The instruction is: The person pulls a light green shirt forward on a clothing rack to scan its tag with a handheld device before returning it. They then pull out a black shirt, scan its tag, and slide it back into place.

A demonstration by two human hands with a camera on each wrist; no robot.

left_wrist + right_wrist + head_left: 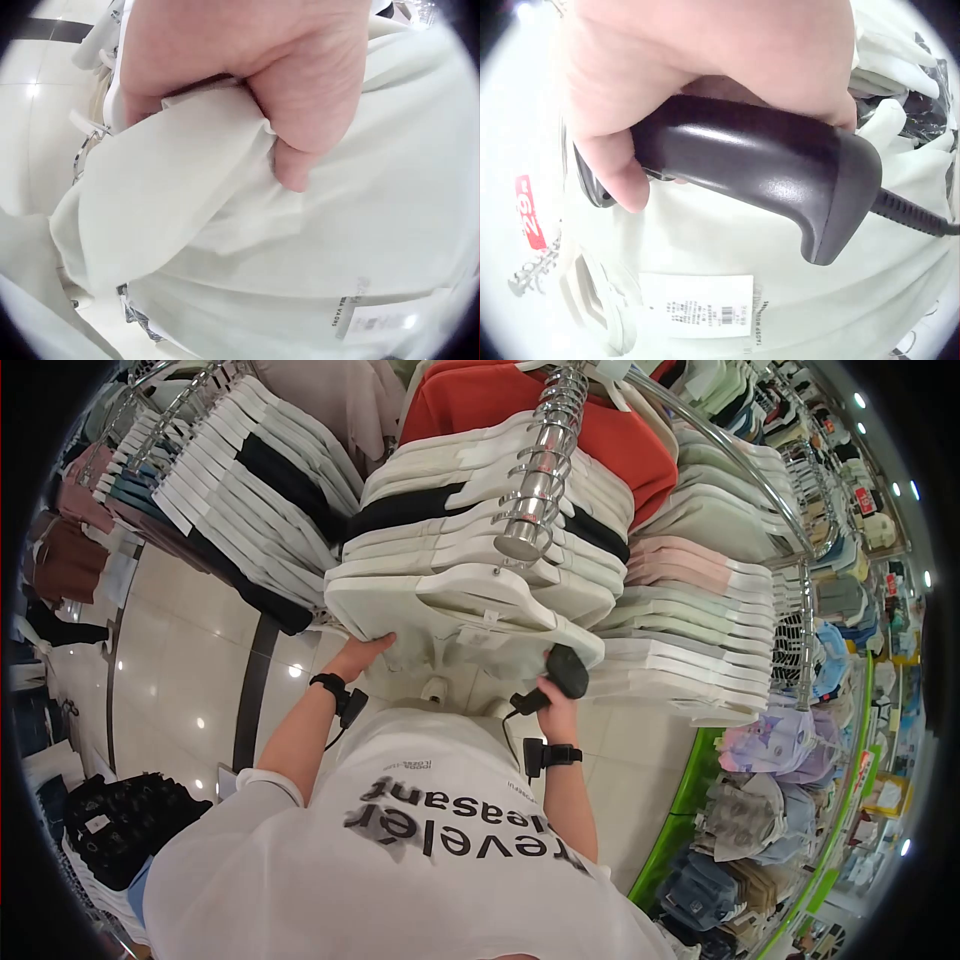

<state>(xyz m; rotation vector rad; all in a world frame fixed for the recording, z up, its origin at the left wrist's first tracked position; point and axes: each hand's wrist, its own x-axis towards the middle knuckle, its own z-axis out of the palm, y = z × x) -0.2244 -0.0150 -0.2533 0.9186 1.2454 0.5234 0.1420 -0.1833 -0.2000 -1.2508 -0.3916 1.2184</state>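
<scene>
A pale, off-white shirt [390,610] hangs on a white hanger [475,580] at the front of a packed rack. My left hand [365,656] pinches its side at the left; in the left wrist view the thumb lies over the folded cloth [172,180], the other fingers mostly hidden behind. A black handheld barcode scanner [757,169] with a cord is gripped in my right hand [557,710], near the shirt's right side. Below the scanner in the right wrist view, a white printed tag [705,304] with a barcode lies against the shirt.
A chrome rail with a spiral [540,490] points toward me above the shirts. More shirts crowd the left [250,490] and right [700,620], with a red garment [640,460] behind. Pale tiled floor [180,630] shows at left. A green-edged shelf [680,830] stands at lower right.
</scene>
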